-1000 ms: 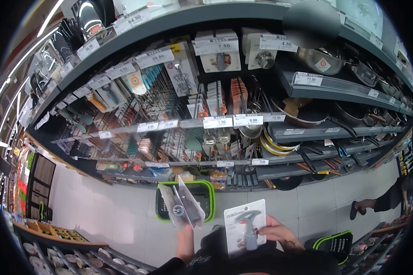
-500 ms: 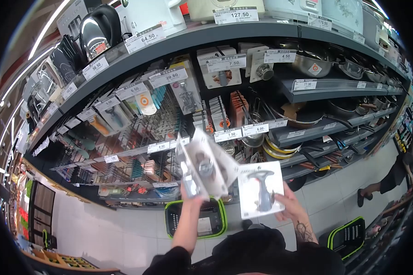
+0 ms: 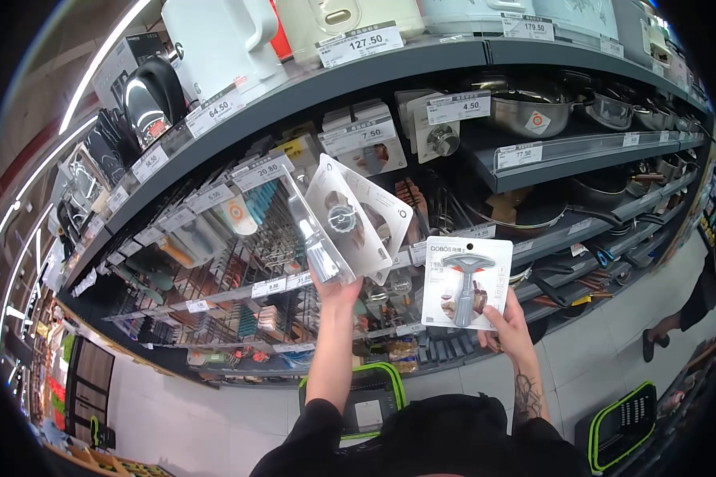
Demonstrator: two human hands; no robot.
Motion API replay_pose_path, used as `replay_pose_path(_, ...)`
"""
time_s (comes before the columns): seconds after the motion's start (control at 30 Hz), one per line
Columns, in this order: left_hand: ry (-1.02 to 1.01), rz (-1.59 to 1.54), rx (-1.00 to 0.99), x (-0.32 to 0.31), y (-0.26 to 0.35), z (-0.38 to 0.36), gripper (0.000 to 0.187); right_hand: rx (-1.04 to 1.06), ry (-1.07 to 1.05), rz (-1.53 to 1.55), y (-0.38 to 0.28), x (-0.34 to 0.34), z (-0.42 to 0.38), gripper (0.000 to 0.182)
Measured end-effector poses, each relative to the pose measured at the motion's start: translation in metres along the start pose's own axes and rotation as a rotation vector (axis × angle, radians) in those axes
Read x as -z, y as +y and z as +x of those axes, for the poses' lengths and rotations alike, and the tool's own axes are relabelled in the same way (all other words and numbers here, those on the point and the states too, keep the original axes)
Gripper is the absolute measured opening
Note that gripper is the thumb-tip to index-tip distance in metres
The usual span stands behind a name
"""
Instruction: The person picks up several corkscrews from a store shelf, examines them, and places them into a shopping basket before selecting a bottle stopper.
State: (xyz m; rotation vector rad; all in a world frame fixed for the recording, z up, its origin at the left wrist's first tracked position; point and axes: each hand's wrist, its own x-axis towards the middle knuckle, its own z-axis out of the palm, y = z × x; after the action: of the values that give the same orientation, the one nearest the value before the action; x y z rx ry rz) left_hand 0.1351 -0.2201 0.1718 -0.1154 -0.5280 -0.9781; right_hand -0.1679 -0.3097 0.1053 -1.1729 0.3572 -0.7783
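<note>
Raised before the shelf, my left hand [image 3: 336, 288] is closed around the lower ends of several fanned-out blister packs. The front one, a clear blister pack [image 3: 320, 250], has a silver tool in it. Behind it a white carded pack [image 3: 344, 215] shows a round metal part, and another white card [image 3: 383, 219] is partly covered. My right hand [image 3: 507, 327] pinches the lower right corner of a white blister pack [image 3: 467, 282] with a grey T-shaped kitchen tool in it, its printed front towards me.
Shelves of carded utensils, with price tags along the shelf edge [image 3: 422, 83], stand ahead. Steel pots [image 3: 529, 111] and pans fill the right side. A black-green basket [image 3: 366, 409] is below me, another basket [image 3: 624, 421] at right. A person's leg [image 3: 662, 334] shows at far right.
Both hands have risen with their packs, and the left-hand packs are fanned wider. My view has shifted, so the shelf appears closer. The right-hand pack now faces me more squarely.
</note>
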Motion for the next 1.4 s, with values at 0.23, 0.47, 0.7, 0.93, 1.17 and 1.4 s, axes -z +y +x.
replay_pose_path(0.23,0.041,0.098,-0.037,0.005,0.000,0.002,0.042,0.057,-0.093,-0.037,-0.007,-0.008,0.027,0.040)
replay_pose_path(0.47,0.265,0.173,-0.123,0.020,0.007,0.007,0.037,0.082,-0.122,-0.040,-0.014,-0.014,0.055,0.030)
replay_pose_path(0.7,0.254,0.122,-0.131,0.014,0.002,0.007,0.037,0.111,-0.115,-0.061,-0.014,-0.015,0.070,0.031)
replay_pose_path(0.93,0.097,0.493,-0.217,-0.030,-0.012,0.007,0.049,0.213,-0.101,-0.101,-0.027,-0.027,0.110,0.021)
replay_pose_path(1.17,0.232,0.503,-0.163,-0.039,-0.004,0.013,0.044,0.272,-0.241,-0.127,-0.047,-0.066,0.149,0.021)
replay_pose_path(1.4,0.180,0.452,-0.079,-0.027,0.003,-0.019,0.044,0.292,-0.231,-0.095,-0.034,-0.069,0.161,0.020)
